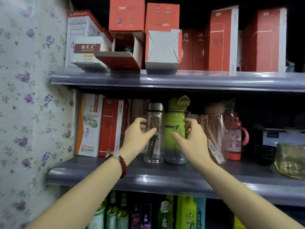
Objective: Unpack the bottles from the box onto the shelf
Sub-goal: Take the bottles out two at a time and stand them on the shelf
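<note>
On shelf (165,177): upright bottles (154,134), caps upward

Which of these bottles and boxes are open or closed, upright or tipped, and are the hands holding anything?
Clear bottle: upright, capped.
Green bottle: upright, lid closed.
Wrapped bottle: upright, in plastic.
Red box: flaps open.
White-bottomed box: closed.
Left hand: open, holding nothing.
Right hand: open, holding nothing.
</note>
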`<act>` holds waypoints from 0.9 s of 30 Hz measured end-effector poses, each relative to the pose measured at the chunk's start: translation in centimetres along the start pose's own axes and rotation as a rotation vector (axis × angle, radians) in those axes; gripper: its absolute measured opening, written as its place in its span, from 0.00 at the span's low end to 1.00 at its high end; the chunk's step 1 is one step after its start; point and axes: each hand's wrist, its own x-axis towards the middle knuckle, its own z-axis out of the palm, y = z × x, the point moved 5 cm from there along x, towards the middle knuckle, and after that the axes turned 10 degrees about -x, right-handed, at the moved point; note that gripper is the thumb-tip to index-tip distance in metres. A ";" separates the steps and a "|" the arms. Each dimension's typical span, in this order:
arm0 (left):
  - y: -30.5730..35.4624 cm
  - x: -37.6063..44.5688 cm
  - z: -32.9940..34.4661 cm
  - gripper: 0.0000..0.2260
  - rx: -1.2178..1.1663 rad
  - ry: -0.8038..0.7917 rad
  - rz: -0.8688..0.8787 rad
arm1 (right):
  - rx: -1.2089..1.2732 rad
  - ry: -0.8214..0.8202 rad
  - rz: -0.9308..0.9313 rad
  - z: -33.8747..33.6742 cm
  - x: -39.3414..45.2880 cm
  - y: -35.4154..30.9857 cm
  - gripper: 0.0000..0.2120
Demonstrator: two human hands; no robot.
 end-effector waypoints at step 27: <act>-0.1 -32.4 -15.4 0.13 0.886 -0.059 -0.419 | 0.115 -0.963 -0.651 9.0 -26.9 -12.5 0.11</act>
